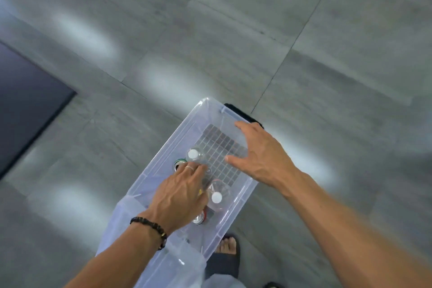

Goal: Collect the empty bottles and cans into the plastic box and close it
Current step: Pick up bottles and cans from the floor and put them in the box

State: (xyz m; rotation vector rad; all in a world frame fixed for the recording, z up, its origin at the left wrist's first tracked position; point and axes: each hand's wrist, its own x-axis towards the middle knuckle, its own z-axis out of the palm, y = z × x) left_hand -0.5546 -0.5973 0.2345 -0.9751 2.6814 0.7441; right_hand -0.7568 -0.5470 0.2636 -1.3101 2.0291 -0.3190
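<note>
Head view, motion-blurred. Clear plastic box [163,159] sits lower centre of the frame, long axis running from lower left to upper right, lid off, over a grey tiled floor [233,42]. A grid pattern shows through its base.

Contents, as far as visible:
- clear bottle with white cap [195,155] upright near the box's left wall, centre of the frame;
- can with a green rim [178,165] just left of that bottle, partly hidden by the hand;
- second clear bottle with white cap [218,194] nearer the lower right wall;
- can with a red side [201,217] below it, mostly covered by the wrist.

Left hand [180,194] reaches down into the box; its fingers [196,169] extend toward the base of the first bottle. Whether they grip it cannot be told: blur and overlap. Ring on one finger; dark bead bracelet [152,227] on the wrist.

Right hand [261,154] is over the upper right part of the box, fingers spread and released, holding nothing; contact with the rim not resolvable.

Sandalled foot [228,245] on the floor just right of the box's lower end. Dark panel [28,91] at the left edge of the frame.
</note>
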